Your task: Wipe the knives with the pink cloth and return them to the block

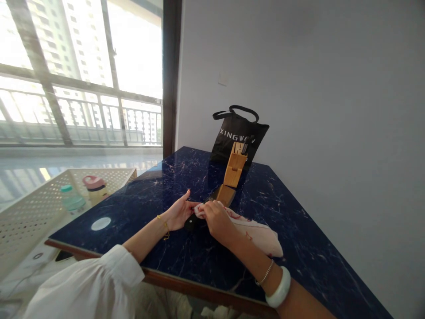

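Note:
My left hand [179, 213] is over the table, thumb raised and fingers around what looks like a black-handled knife [190, 223]. A rivet shows on the handle; most of the knife is hidden by my hands. My right hand [215, 219] pinches a bunched end of a pale pink cloth [260, 237] against the knife, close to my left fingertips. The rest of the cloth trails right under my right forearm, with reddish marks on it. Just beyond my hands stands a wooden knife block [234, 170] with dark handles in its top and a lower wooden piece [226, 195] in front.
A black tote bag [226, 137] with white lettering stands behind the block, near the grey wall. The dark blue marbled table [285, 208] has a white round spot [101, 223] at left. Beside it, a perforated cream basket [29, 204] holds a clear bottle [72, 200] and a pink-lidded bottle [95, 188].

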The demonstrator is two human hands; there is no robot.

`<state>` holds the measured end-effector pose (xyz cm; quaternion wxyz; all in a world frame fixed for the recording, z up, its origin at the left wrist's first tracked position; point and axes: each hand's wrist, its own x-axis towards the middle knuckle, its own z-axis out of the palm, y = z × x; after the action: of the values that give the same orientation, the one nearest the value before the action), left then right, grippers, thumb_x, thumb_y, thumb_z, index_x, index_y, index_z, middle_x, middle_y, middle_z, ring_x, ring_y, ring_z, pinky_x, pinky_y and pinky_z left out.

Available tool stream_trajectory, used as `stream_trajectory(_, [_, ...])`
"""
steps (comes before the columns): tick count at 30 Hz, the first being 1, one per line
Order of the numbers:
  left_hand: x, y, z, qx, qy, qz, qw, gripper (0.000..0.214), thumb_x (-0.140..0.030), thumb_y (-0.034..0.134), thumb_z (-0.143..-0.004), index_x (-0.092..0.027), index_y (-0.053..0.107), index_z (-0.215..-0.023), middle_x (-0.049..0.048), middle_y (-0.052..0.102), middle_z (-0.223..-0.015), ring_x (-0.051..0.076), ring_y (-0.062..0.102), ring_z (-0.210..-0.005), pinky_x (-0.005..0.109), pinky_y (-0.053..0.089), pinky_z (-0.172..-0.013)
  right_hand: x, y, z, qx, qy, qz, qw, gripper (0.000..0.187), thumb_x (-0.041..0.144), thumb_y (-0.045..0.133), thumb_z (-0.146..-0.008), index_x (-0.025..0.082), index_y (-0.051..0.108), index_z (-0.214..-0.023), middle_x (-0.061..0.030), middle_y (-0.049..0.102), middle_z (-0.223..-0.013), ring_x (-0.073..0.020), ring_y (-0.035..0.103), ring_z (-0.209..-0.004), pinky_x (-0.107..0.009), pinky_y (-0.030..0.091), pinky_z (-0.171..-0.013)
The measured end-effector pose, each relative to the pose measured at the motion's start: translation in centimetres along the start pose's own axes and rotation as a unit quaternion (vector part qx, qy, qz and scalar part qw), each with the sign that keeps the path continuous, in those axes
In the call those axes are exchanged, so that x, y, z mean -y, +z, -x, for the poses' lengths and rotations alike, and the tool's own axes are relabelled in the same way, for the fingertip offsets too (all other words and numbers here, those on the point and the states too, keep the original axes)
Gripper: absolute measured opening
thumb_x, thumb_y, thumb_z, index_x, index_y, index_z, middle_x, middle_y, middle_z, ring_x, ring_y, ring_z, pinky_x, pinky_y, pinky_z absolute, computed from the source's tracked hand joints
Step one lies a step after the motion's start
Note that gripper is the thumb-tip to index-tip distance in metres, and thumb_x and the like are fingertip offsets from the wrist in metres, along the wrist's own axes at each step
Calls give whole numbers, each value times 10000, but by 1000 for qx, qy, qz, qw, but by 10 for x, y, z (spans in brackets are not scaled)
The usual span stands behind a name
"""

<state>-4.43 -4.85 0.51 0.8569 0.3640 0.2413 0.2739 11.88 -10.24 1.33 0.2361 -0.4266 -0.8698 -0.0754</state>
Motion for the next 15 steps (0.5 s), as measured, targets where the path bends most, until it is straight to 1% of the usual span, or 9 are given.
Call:
stream_trajectory(3, [1, 1, 1, -22, -13, 12, 1000, 688, -673, 248, -757, -89, 561, -944, 66, 611, -692, 159, 563, -582, 266, 433, -577, 20, -1, 1, 23, -46, -23, 998, 197, 116, 380, -829, 176, 498, -974, -45, 516, -941, -175, 419, -886, -311, 325, -807])
stream_trajectory(6, [0, 2, 1, -20, -24, 7, 999, 684, -667, 240, -764, -96, 548, -981, 62, 613, -719, 149, 553, -555, 257, 421, -530, 25, 0, 0, 37, -56, -37, 997, 203, 112, 402, -815, 190, 503, -973, -37, 525, -932, -179, 422, -897, -305, 331, -812])
stream_trajectory(9, [1, 4, 1, -17, -9, -22, 1000, 663, -635, 240, -788, -90, 557, -991, 71, 625, -727, 147, 571, -593, 251, 434, -594, 9, 4, -5, 23, -15, -43, 999, 204, 105, 398, -811, 187, 506, -963, -50, 518, -926, -176, 426, -891, -297, 340, -791])
stream_trajectory(12, [4, 5, 1, -18, 13, -43, 999, 651, -621, 258, -794, -84, 579, -975, 105, 644, -830, 181, 599, -770, 266, 437, -717, -18, 10, -11, 3, 31, -43, 999, 193, 100, 425, -789, 170, 509, -948, -61, 508, -902, -177, 428, -869, -300, 340, -779])
stream_trajectory(14, [5, 7, 1, -29, 18, -52, 998, 589, -588, 330, -793, -92, 588, -980, 109, 643, -907, 189, 594, -837, 272, 434, -756, -35, 15, -14, -1, 50, -44, 998, 170, 99, 456, -767, 161, 512, -915, -57, 506, -888, -172, 427, -856, -301, 338, -782])
stream_trajectory(15, [7, 7, 2, -37, 24, -57, 997, 528, -546, 393, -790, -97, 590, -986, 106, 643, -930, 185, 594, -845, 267, 435, -760, -43, 16, -15, 1, 56, -44, 997, 161, 97, 464, -759, 161, 513, -898, -52, 506, -889, -167, 427, -855, -298, 339, -785])
